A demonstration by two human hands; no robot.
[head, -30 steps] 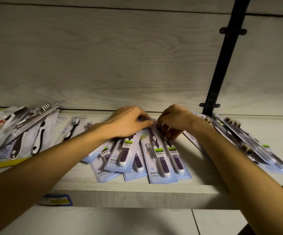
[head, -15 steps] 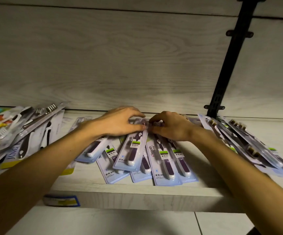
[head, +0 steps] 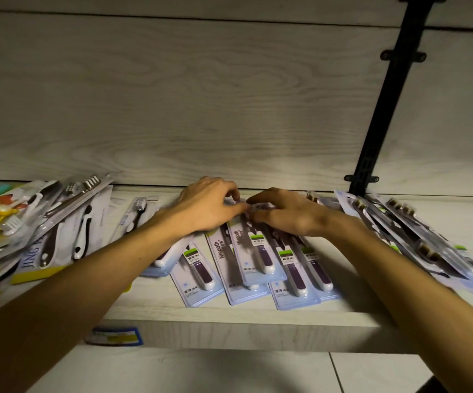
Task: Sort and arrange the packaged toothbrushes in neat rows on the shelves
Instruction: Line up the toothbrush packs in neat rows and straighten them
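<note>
- Floor tiles (head: 229, 373) show pale below the shelf, nearest of all.
- The shelf (head: 258, 333) has a thick pale wood-grain front edge, and a blue and yellow price label (head: 115, 336) is stuck on it to the left.
- Two bare forearms reach up and over that edge from either side and meet near the middle of the shelf.
- A fan of blue-carded toothbrush packs (head: 258, 259) lies flat just behind the edge, purple handles pointing toward the front, the cards overlapping and skewed rather than squared up; "Niepoth" is printed on two of them.
- The left hand (head: 210, 207) sits on the far ends of these packs, fingers curled down and fingertips pinching the top of the uppermost card.
- The right hand (head: 289, 212) lies just beside it, palm down, fingers bent onto the same cluster; the fingertips of the two hands nearly touch, and whether the right one pinches or only presses I cannot tell.
- To the left, a loose pile of mixed packs (head: 51, 234) leans in several directions, some white and black brushes, some yellow cards.
- To the right, another heap of brown-bristled packs (head: 416, 236) slants toward the back corner.
- Behind everything stands the wood-grain back panel (head: 173, 109), with a black slotted upright (head: 382, 109) fixed on it at the right.
</note>
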